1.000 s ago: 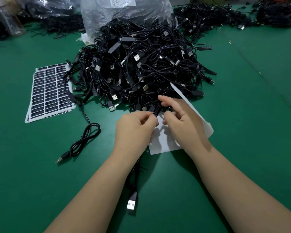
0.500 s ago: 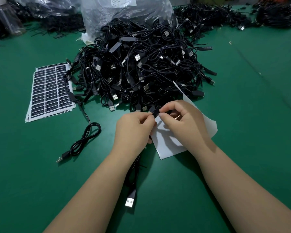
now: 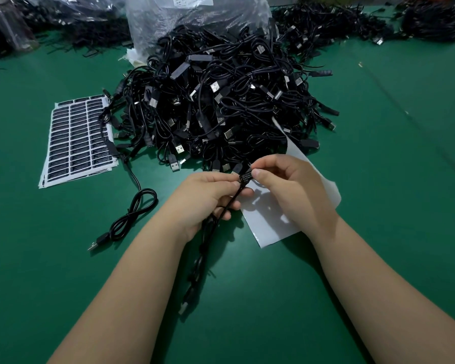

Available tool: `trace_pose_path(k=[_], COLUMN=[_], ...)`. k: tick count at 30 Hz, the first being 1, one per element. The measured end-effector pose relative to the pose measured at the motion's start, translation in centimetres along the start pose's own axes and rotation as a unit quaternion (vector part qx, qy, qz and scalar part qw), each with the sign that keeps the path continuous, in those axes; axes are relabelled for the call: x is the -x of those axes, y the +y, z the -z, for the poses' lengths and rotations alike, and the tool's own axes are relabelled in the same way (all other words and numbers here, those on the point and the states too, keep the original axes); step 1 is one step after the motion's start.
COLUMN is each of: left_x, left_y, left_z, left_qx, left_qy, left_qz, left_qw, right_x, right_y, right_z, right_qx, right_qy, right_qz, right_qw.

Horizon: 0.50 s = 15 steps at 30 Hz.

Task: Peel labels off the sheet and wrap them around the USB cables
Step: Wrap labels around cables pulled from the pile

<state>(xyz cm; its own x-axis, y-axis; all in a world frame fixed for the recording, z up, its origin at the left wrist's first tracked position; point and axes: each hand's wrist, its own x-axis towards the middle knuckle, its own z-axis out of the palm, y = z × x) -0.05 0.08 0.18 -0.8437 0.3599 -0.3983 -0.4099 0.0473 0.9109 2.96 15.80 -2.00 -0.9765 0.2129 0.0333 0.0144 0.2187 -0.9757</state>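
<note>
Here we see the label, hidden a second ago, now showing print, folded round the USB cable; left hand and right hand pinch it above the table; we judge the wrap nearly closed.

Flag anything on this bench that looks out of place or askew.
One cable lies alone on the mat, left of the hands and apart from the pile. Cables from the pile also trail over the right edge of the label sheet, covering some labels. The white backing sheet curls up.
</note>
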Motion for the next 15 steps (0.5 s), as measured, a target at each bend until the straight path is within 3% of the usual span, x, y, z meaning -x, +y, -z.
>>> trace_pose_path(k=[4,15], left_x=[0.15,0.28], left_y=[0.0,0.04], left_z=[0.06,0.3], left_qx=[-0.041,-0.125], left_qy=[-0.012,-0.039], left_qz=[-0.022,-0.044], left_qw=[0.999,0.99], right_x=[0.02,0.03], right_y=[-0.01,-0.05], right_z=[-0.18,0.36], right_qx=[0.007,0.068], right_qy=[-0.02,0.014], right_qz=[0.004,0.003], right_qw=[1.0,0.998])
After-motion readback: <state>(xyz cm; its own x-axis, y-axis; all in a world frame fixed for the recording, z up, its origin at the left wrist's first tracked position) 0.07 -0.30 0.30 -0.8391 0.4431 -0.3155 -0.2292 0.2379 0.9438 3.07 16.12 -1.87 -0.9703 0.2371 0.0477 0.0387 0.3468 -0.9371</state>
